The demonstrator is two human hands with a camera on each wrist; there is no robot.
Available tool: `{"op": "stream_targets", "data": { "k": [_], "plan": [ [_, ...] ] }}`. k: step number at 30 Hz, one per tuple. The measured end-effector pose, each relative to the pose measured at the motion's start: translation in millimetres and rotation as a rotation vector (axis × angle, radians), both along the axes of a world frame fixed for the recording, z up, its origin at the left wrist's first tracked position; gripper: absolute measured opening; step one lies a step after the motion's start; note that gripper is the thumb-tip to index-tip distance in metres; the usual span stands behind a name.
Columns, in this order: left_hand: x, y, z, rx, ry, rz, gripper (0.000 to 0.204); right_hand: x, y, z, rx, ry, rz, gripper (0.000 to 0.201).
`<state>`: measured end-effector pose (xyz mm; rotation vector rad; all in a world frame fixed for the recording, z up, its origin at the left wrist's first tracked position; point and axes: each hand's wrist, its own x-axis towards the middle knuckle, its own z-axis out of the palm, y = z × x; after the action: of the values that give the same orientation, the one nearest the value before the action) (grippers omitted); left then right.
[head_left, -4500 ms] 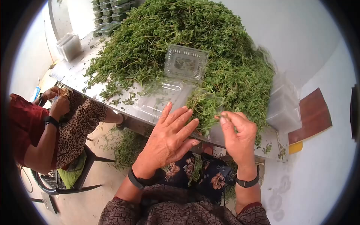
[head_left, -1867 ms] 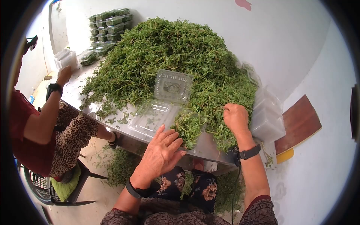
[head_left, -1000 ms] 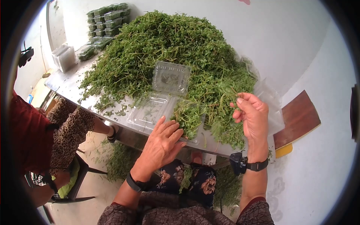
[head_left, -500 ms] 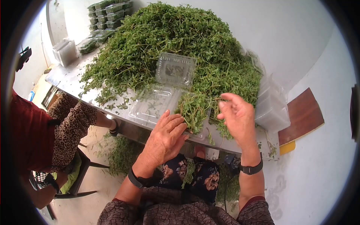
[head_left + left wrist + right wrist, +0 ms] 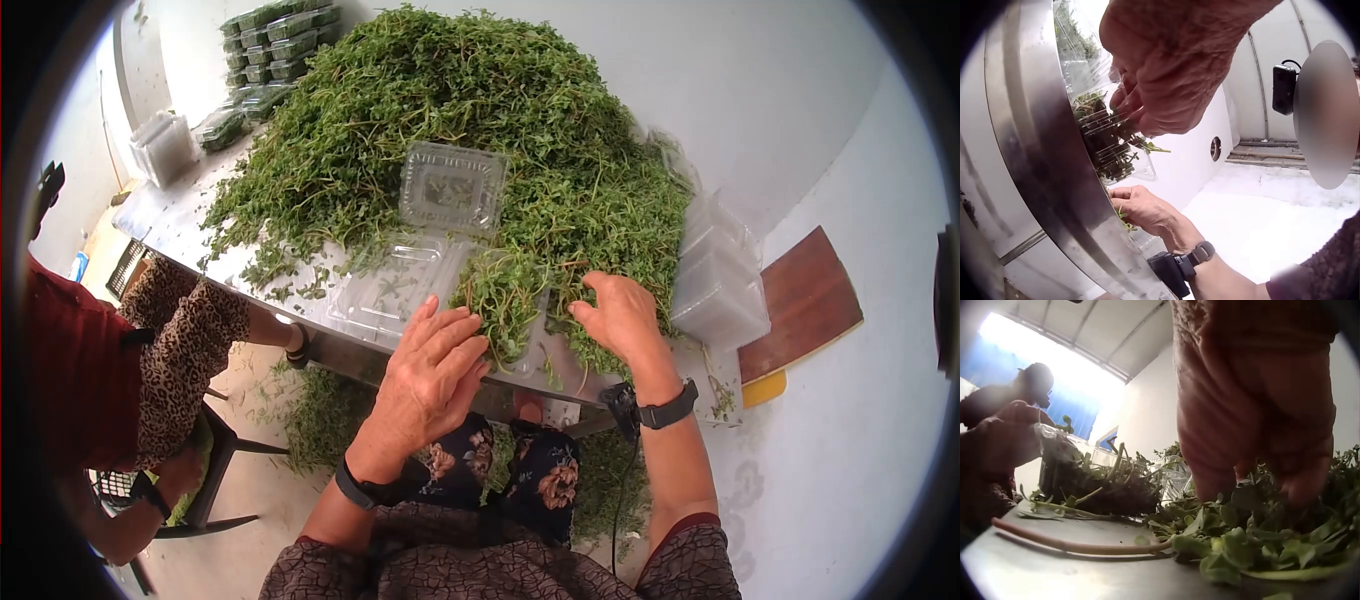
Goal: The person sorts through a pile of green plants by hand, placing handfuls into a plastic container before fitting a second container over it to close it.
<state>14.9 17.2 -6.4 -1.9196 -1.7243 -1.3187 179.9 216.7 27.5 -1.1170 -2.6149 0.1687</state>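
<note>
A clear plastic box (image 5: pixel 515 368) full of green sprigs stands at the table's front edge, its empty-looking lid half (image 5: pixel 385 290) lying to its left. The left hand (image 5: pixel 425 375) rests its fairly straight fingers on the box's left side; in the left wrist view the left hand (image 5: pixel 1160 81) touches the sprigs and the rim. Right of the box, the right hand (image 5: pixel 622 315) reaches down to loose greens, thumb and forefinger apart. In the right wrist view the fingertips of the right hand (image 5: pixel 1254 419) dip into the leaves, which hide their tips.
A large heap of greens (image 5: pixel 450 80) covers the table's middle, with another open clear box (image 5: pixel 453 190) against it. Stacked empty boxes (image 5: pixel 720 280) stand right, more (image 5: pixel 162 148) at left, near filled boxes (image 5: pixel 290 45). A seated person (image 5: pixel 85 370) is at left.
Since the half-second-old frame, the right hand has lowered onto the greens right of the box. Earlier it held a sprig up. The left hand has stayed at the box's side.
</note>
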Motion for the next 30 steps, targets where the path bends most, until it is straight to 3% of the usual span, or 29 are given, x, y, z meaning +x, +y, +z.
{"op": "stream_targets", "data": {
  "k": [5,8,11,16,18,25,28,30],
  "plan": [
    [-1,-1,0,-0.004,0.017,0.003,0.026,1,7,-2,0.196,-0.047,0.059,0.018],
    [-2,-3,0,-0.002,0.006,0.006,0.026,6,1,16,0.189,0.147,-0.006,0.016],
    [-2,-3,0,-0.003,0.002,0.0,0.026,11,1,33,0.032,0.387,-0.082,0.014],
    [-2,-5,-3,0.013,-0.059,-0.008,0.027,12,-10,49,-0.12,0.661,-0.02,0.018],
    [-3,-7,-3,0.016,-0.063,-0.002,0.027,11,-24,62,-0.355,0.75,-0.064,0.02],
    [-3,-9,-2,0.042,-0.068,0.007,0.029,-13,-59,67,-0.62,0.793,0.111,0.015],
    [-4,-11,0,0.026,-0.059,0.016,0.03,-22,-73,67,-0.793,0.789,0.149,0.024],
    [-5,-12,-1,0.037,-0.062,0.019,0.031,-17,-71,65,-0.688,0.749,0.103,0.026]
  ]
}}
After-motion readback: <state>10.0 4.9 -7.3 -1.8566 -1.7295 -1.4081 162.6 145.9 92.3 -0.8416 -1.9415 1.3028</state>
